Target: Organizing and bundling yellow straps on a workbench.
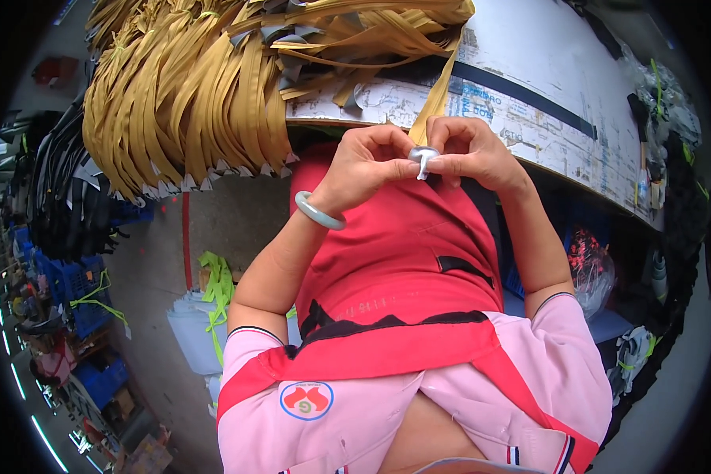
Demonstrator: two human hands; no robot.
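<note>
Both hands are raised at the near edge of the worktable, in front of my red apron. My left hand [371, 164], with a pale bangle on its wrist, pinches a small shiny silver metal piece [423, 153] between thumb and fingers. From the other side my right hand [472, 155] is closed on the same piece, its fingertips pressed together. A mustard-yellow zipper strip [436, 107] runs down from the table to this piece and passes behind the fingers. How strip and metal join is hidden. A pale narrow tip sticks out below the metal, between the thumbs.
A thick pile of mustard-yellow zipper strips [189, 95] hangs over the table's left edge. The worktable [545, 87] has a worn white covering with a dark band across it. Black strips [67, 178] hang at far left, above blue crates [79, 288]. A plastic bag [591, 272] sits at right.
</note>
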